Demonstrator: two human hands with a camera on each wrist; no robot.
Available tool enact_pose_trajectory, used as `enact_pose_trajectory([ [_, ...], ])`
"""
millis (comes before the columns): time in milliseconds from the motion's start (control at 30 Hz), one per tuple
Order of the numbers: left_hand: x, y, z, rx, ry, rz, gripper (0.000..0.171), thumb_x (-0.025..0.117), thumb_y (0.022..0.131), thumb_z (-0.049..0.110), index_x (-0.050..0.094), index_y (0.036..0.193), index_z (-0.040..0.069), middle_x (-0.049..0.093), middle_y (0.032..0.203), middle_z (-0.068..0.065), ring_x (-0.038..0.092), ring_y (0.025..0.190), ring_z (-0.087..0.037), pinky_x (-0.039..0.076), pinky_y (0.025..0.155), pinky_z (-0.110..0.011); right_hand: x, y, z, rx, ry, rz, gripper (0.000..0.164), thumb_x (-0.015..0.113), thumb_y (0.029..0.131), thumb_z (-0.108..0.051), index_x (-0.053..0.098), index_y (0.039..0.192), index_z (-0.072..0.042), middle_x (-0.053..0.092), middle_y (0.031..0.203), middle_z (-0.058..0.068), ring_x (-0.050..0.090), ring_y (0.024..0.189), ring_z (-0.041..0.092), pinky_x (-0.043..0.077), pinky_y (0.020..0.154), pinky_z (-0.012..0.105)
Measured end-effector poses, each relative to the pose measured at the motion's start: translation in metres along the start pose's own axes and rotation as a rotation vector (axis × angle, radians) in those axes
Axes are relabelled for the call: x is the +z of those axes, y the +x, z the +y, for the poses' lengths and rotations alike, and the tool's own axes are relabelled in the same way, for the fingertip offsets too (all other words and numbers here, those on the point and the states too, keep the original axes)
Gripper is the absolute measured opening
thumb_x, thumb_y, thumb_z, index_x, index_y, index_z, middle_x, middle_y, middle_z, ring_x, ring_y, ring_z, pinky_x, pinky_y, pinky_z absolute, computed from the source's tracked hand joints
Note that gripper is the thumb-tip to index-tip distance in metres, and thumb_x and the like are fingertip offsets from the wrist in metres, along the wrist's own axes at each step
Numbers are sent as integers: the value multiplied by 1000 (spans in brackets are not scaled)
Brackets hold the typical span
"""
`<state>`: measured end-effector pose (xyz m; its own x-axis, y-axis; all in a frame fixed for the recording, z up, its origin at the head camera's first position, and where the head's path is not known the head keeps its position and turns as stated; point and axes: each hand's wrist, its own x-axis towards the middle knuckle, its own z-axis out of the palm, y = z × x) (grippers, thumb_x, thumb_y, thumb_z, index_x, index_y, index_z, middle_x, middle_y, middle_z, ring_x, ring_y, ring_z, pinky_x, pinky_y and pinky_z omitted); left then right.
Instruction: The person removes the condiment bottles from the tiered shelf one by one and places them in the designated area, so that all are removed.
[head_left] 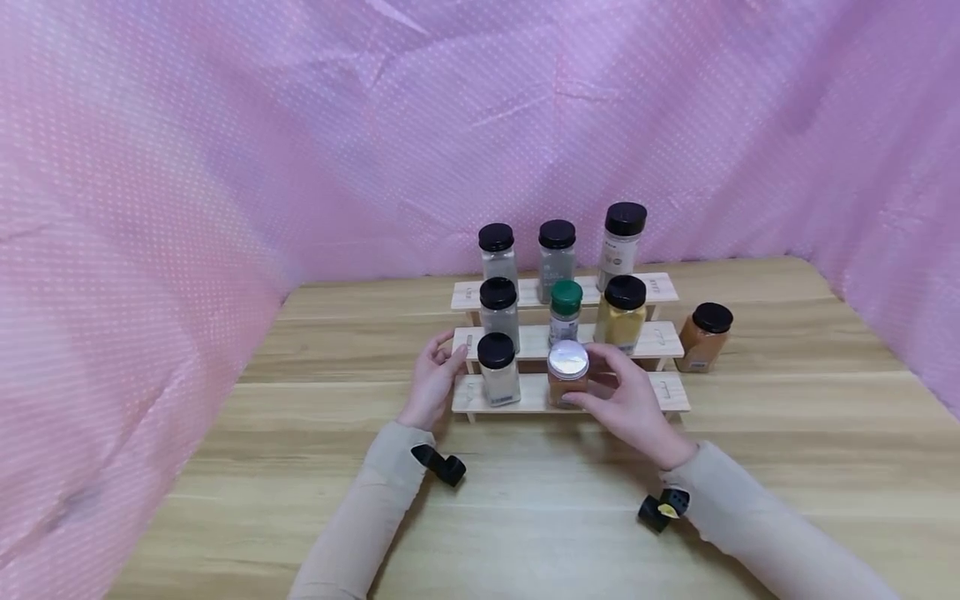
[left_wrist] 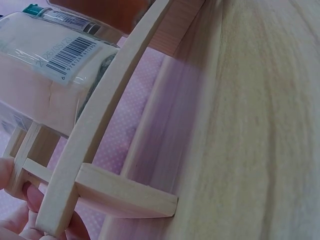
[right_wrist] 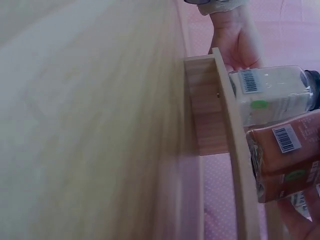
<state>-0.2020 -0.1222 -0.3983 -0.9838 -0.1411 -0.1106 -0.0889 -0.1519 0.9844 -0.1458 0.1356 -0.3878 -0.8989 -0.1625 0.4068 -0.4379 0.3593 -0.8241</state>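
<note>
A three-tier wooden spice rack stands on the table with jars on each step. My left hand grips its left end, with fingers curled around the wooden edge. In my right hand is a spice jar of reddish-brown powder with a bright, shiny top, pinched between thumb and fingers at the bottom step. The jar's base sits at the board, slightly tilted in the right wrist view. Left of it on that step stands a black-capped jar of pale powder.
The middle step holds a black-capped jar, a green-capped jar and a yellow spice jar. Three black-capped jars, including a tall one, stand on the top step. An orange-brown jar stands on the table right of the rack.
</note>
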Motion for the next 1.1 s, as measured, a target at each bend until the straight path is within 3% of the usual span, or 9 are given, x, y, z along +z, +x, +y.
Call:
enact_pose_trajectory([
  [200, 1, 2, 1, 2, -9, -2, 43, 57, 92, 0, 46, 133, 1, 55, 79, 3, 52, 68, -6, 46, 64, -17, -10, -2, -7, -106, -3, -17, 61, 81, 67, 7, 55, 121, -2, 59, 116, 9, 55, 101, -3, 48, 86, 15],
  [500, 5, 0, 3, 7, -18, 0, 42, 57, 91, -1, 46, 132, 0, 53, 79, 2, 51, 68, -7, 46, 64, -17, -41, -16, -3, -250, 80, -45, 65, 76, 56, 25, 54, 115, 9, 54, 117, -16, 52, 107, -2, 48, 85, 12],
  [800, 2, -2, 1, 13, -6, 29, 41, 57, 92, -1, 47, 132, -1, 54, 77, 4, 52, 67, -6, 46, 63, -17, -60, -26, 5, -229, 52, -40, 70, 74, 52, 29, 53, 115, 10, 55, 117, -17, 53, 106, -3, 47, 83, 10],
  [1100, 2, -2, 1, 7, -12, 19, 42, 57, 92, -1, 47, 132, 0, 54, 77, 4, 51, 67, -5, 45, 63, -16, -71, -35, 13, -277, 48, -25, 71, 72, 48, 32, 54, 114, 11, 57, 117, -13, 54, 106, -1, 48, 83, 10],
])
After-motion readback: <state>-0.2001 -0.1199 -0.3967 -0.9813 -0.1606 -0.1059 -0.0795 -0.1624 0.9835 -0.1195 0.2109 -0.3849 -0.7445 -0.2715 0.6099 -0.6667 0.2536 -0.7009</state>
